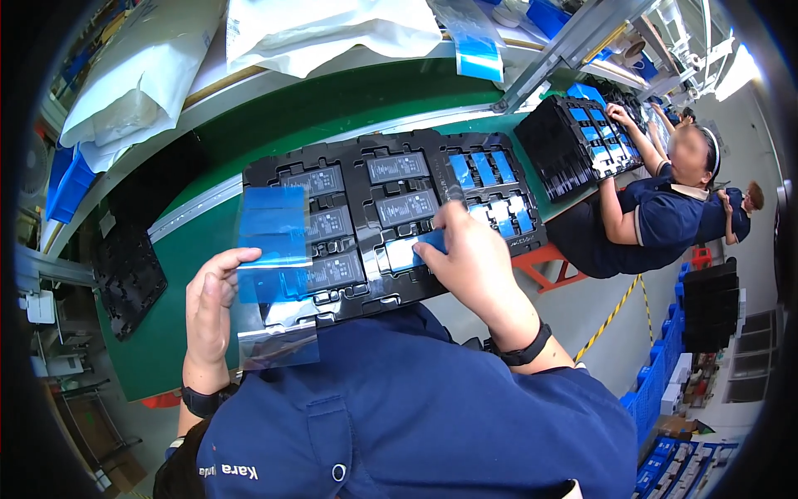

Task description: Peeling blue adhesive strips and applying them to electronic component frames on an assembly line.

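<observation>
My left hand (209, 309) pinches the edge of a clear sheet (278, 345) carrying blue film strips (274, 212), which hangs over the left part of a black plastic tray (362, 179). Flat dark batteries (399, 168) with printed faces lie in the tray's pockets. My right hand (478, 264) is closed, thumb and forefinger on a small piece of blue film (432, 241) at the nearest pocket of the middle column. The battery there looks silvery-blue and is partly hidden by my fingers. In the right columns, the batteries bear blue film (482, 169).
A green worktop (133, 358) runs beneath the tray. Another black tray (129, 279) leans at the left. To the right, a co-worker (665, 208) handles a tall stack of black trays (553, 150). White bags (332, 29) lie on the shelf above, near a blue bin (68, 187).
</observation>
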The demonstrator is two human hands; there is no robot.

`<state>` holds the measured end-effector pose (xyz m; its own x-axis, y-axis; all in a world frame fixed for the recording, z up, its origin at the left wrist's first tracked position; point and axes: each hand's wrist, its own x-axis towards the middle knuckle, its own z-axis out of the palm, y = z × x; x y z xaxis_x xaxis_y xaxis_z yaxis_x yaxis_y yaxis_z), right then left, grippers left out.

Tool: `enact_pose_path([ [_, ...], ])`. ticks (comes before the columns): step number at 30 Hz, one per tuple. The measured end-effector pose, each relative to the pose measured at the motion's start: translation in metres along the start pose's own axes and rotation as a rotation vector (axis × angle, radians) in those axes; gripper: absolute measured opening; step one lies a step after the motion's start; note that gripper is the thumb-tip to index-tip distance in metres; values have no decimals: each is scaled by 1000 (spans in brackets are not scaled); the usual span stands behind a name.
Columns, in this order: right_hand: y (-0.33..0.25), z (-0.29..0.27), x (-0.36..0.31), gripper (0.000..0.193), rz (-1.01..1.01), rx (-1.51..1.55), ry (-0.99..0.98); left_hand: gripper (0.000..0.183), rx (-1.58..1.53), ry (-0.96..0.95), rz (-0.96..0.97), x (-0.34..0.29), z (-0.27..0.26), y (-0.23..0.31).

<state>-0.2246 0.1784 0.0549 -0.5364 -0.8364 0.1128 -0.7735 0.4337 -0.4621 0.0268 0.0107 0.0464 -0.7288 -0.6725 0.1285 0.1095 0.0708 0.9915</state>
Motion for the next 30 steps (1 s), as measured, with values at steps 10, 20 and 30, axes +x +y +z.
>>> enact_pose_path([
  [10,-64,-24,21,50,-772,286,40,39,79,-136,26,19,25,24],
  [20,-60,10,24,11,-828,646,71,33,220,-218,-206,24,13,19],
  [30,-29,-29,40,17,-235,699,600,62,366,177,91,13,-7,2],
])
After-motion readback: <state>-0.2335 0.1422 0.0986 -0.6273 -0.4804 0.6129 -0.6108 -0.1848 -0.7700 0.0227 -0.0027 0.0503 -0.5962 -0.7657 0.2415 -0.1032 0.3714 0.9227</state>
